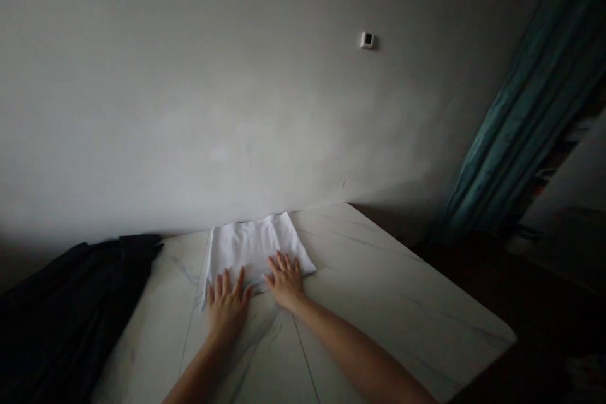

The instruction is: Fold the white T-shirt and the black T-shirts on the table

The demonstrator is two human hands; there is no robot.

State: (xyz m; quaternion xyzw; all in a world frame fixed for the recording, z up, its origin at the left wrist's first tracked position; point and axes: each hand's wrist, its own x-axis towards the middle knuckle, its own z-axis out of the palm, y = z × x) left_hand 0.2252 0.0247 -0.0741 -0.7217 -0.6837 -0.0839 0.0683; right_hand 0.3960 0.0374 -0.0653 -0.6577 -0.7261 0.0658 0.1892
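Observation:
A white cloth (250, 243), folded into a rough rectangle, lies on the marble-patterned table (379, 290) close to the wall. My left hand (228, 306) rests flat with fingers spread on the cloth's near left edge. On its near right part lies my right hand (285, 279), palm down, fingers also apart. Neither hand grips anything. Some of the cloth's near edge is hidden under the hands.
Dark fabric (80, 309) is draped over the table's left side. Behind the table stands a pale wall (213, 76) with a small white device (367, 40). A teal curtain (521, 101) hangs at the right, beyond the table's right edge.

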